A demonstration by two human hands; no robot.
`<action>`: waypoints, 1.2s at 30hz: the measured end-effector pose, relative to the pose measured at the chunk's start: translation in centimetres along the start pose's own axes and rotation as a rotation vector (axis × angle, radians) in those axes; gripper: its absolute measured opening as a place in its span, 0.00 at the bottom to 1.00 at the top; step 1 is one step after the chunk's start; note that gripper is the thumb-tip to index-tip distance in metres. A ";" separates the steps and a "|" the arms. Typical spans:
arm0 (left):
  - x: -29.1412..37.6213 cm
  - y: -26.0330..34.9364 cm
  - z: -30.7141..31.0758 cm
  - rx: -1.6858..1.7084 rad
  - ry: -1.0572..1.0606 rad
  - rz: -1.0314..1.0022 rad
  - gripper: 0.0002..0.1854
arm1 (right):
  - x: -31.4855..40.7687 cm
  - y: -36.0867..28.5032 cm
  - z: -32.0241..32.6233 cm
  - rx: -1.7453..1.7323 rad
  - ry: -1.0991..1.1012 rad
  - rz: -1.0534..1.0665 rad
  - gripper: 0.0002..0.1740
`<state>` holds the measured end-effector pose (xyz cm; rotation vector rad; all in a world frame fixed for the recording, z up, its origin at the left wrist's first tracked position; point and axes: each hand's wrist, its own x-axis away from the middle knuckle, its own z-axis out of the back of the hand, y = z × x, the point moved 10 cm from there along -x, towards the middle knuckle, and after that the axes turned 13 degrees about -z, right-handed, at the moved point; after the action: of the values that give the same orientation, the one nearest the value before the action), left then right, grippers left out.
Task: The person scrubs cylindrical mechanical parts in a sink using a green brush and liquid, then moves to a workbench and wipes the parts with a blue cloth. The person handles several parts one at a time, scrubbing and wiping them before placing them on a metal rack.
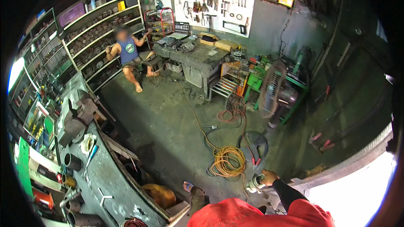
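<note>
At the lower right my right hand (270, 177) grips a round metal machine part (255, 184), which looks like an alternator or motor part, held low over the floor beside my body. My left hand is out of view. Just beyond the part lie red-handled cable clamps (256, 163) and a coil of orange hose or cable (229, 160). To the left runs a metal-topped workbench (109, 164) bearing a bench vise (77, 118), a blue-handled tool (92, 153), a three-armed speed wrench (104, 197) and several dark metal cylinders (73, 161).
A person (127, 49) sits on a low seat before parts shelves (101, 42). A worktable (189, 55) stands at the back under a tool board (214, 3). A pedestal fan (274, 90) stands right of it. Cables (192, 110) cross the floor; a yellow container (159, 194) sits under the bench.
</note>
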<state>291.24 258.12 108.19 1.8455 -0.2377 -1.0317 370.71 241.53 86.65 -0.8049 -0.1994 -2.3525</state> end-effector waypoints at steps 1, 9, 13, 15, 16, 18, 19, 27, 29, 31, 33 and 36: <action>-1.0 -3.5 -1.6 0.215 0.092 0.233 0.18 | -2.2 -3.1 0.8 -0.008 -0.040 -0.027 0.43; -14.4 -6.7 -12.3 -0.368 0.060 -0.038 0.25 | -12.9 -26.9 9.1 0.027 0.083 0.279 0.31; -20.4 -6.4 -17.0 -0.966 -0.033 -0.323 0.22 | -21.1 -37.6 9.7 -0.016 -0.273 0.091 0.19; -21.2 -13.6 -15.3 -0.180 0.316 0.228 0.14 | -25.1 -46.4 11.5 0.112 -0.232 0.229 0.18; -20.8 -16.0 -14.8 0.060 0.577 0.345 0.14 | -26.5 -51.4 12.7 0.188 -0.181 0.342 0.18; -20.5 -19.8 -16.8 0.741 0.904 0.507 0.15 | -28.1 -62.1 14.8 0.296 -0.085 0.586 0.17; -20.8 -20.5 -17.0 0.767 0.967 0.498 0.16 | -27.8 -67.8 16.2 0.325 -0.038 0.721 0.17; -20.4 -21.1 -16.4 0.681 1.355 0.374 0.22 | -3.3 -109.4 21.5 0.440 -0.150 1.507 0.21; -19.7 -21.5 -15.4 0.652 1.443 0.327 0.23 | 5.6 -115.1 20.1 0.435 -0.220 1.638 0.23; -19.2 -22.3 -14.4 0.632 1.467 0.318 0.24 | 14.2 -118.9 17.9 0.411 -0.275 1.803 0.25; -19.4 -23.0 -13.0 0.603 1.414 0.261 0.24 | 22.6 -121.2 16.0 0.336 -0.255 2.067 0.22; -18.3 -24.1 -11.1 0.512 1.497 0.258 0.23 | 30.8 -125.4 12.0 0.327 -0.189 2.171 0.22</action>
<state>281.67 287.92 100.36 2.4478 0.1961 0.7850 280.74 328.02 122.05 -0.4684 0.1859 -0.1848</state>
